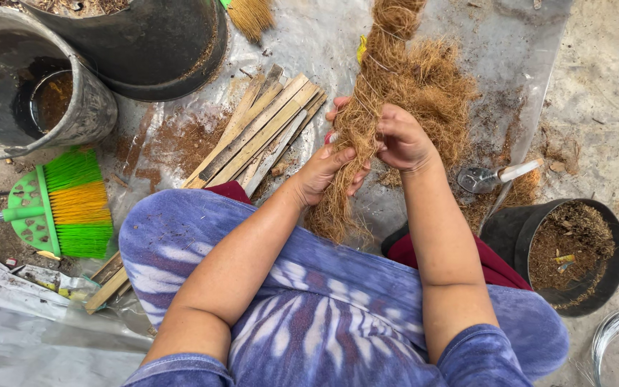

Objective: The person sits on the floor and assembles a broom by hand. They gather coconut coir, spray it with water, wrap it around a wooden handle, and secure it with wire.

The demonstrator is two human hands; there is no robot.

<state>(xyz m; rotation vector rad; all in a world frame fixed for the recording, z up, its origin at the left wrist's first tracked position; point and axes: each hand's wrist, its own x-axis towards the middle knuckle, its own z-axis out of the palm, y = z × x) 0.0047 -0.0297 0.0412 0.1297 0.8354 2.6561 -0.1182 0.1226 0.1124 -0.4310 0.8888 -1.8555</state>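
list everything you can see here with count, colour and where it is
coir fibre pole: one, brown, centre, wound with thin string, gripped by both hands
loose coir fibre: one heap, brown, right of the pole
flat wooden slats: a bundle, tan, on the plastic sheet
plastic sheet: one, clear, on the ground
broom: one, green and yellow bristles, left
buckets: two, dark grey, top left
pot: one, black, right, holding soil
small tool: one, metal with pale handle, right of the hands
left hand: gripping the pole
right hand: gripping the pole
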